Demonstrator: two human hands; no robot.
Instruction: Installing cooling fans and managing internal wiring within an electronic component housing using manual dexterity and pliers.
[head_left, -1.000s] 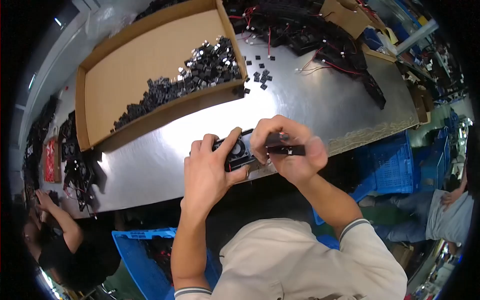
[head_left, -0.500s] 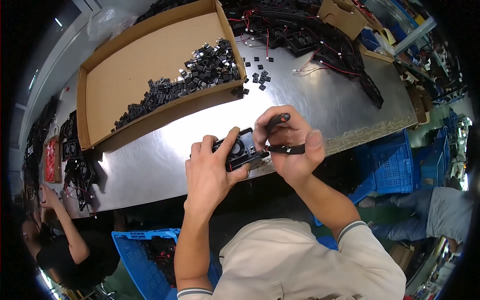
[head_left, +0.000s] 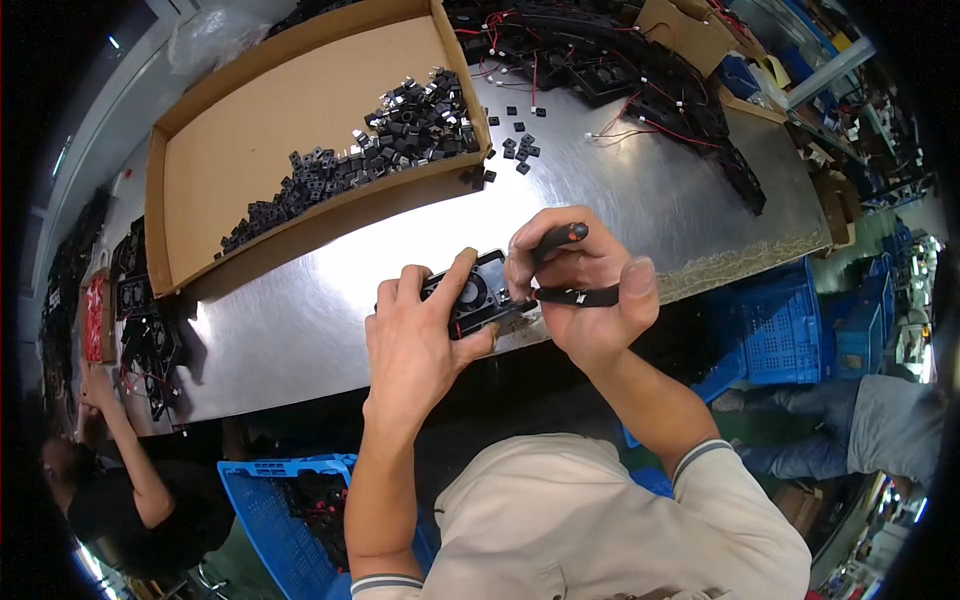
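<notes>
My left hand [head_left: 408, 335] holds a black housing with a small round fan [head_left: 472, 293] in it down on the metal table, its fingers and thumb gripping the sides. Right beside it, my right hand [head_left: 600, 325] is closed on a pair of black-handled pliers [head_left: 582, 297] with reddish marks on the handles. The handles stand apart inside that hand. Their jaws reach the right end of the fan housing, near the table's front edge; fingers partly hide the exact contact point.
Beyond my hands lies a cardboard tray [head_left: 320, 226] holding many small black parts [head_left: 400, 140]. Several black square pieces [head_left: 520, 150] lie beside it. Black assemblies with red wires [head_left: 690, 125] line the far right. Blue baskets [head_left: 285, 467] flank me. A co-worker's hand [head_left: 97, 388] is at left.
My hands keep their grips on the fan housing and the pliers with hardly any movement. The whole view shifts slightly, and the co-worker's hand at left has moved a little.
</notes>
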